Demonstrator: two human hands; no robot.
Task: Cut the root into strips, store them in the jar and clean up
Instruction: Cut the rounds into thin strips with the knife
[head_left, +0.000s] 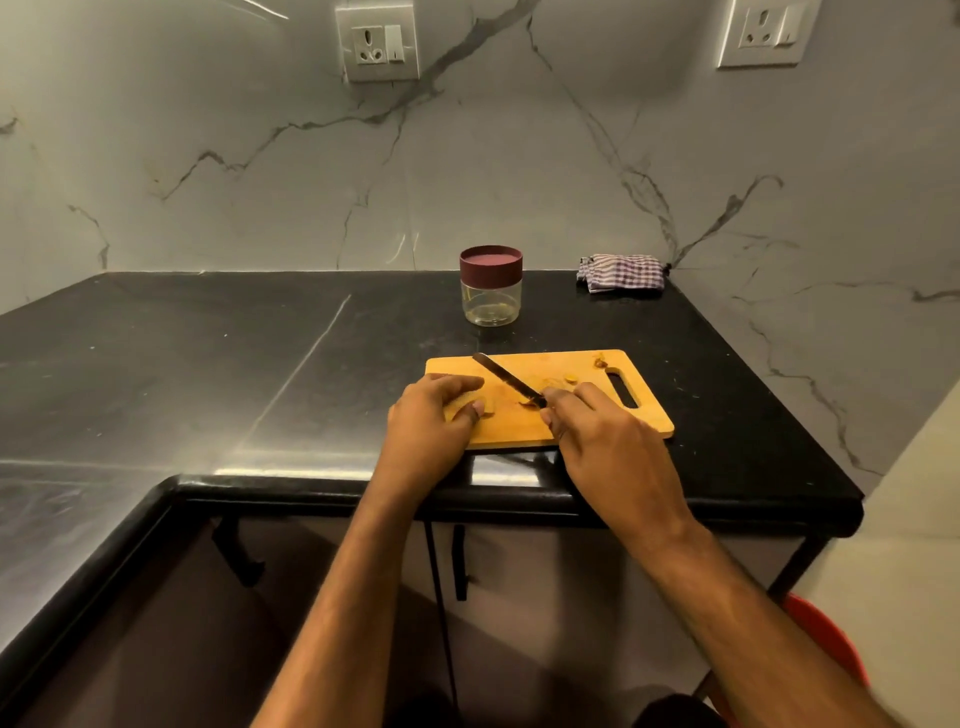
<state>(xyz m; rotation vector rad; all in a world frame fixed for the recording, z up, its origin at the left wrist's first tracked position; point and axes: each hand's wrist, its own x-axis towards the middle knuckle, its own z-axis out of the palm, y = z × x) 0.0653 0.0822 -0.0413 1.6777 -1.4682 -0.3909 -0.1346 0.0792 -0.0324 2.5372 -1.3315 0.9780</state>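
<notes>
Two hands over a wooden cutting board (582, 423) at the front edge of a black countertop (208, 364). Left hand (434, 418): fingers curled, pinching a pale yellow root piece (475, 407) on the board's left half; most of the piece hidden under the fingers. Right hand (602, 441): gripping a knife (511, 382); handle fully covered by the hand, blade angled up-left, low over the board. Small yellow bits (571, 379) lie beside the right-hand fingers; shapes too small to tell strips from scraps. One darker scrap (600, 361) near the board's handle slot. Jar (491, 286) stands behind the board, well apart, maroon lid on; contents hard to make out through the clear wall. Checked cloth (621, 273) folded at the wall, right of the jar. Red object (831, 644) at lower right, cut off by the forearm.
</notes>
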